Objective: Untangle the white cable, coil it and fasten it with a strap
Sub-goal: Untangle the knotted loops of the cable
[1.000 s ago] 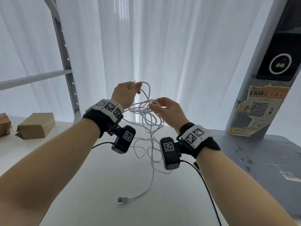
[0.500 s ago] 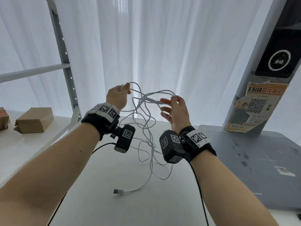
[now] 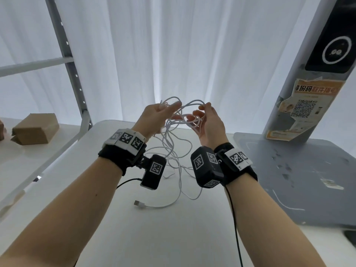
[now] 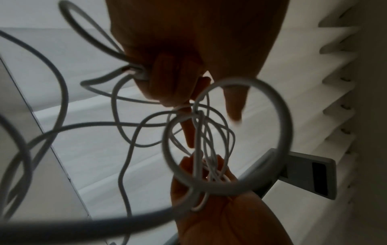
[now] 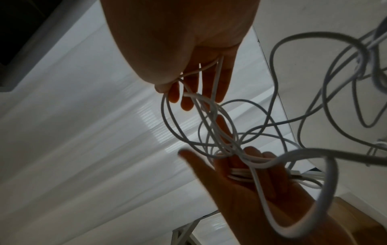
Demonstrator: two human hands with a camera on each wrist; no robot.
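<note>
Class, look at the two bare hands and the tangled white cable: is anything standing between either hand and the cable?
Nothing visible does. The left hand and the right hand both already hold loops of the thin white cable, raised above the white table. Its USB plug lies on the table.

White cable (image 3: 174,149) partly hidden behind wrist cameras; near loops blurred in wrist views.

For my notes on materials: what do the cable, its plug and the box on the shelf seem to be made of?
Cable: white, smooth, probably a plastic or rubber jacket; it bends in loose loops.
Plug: shiny tip, likely metal, on a white plastic body.
Box: brown, matte, probably cardboard; folded flaps show.
</note>
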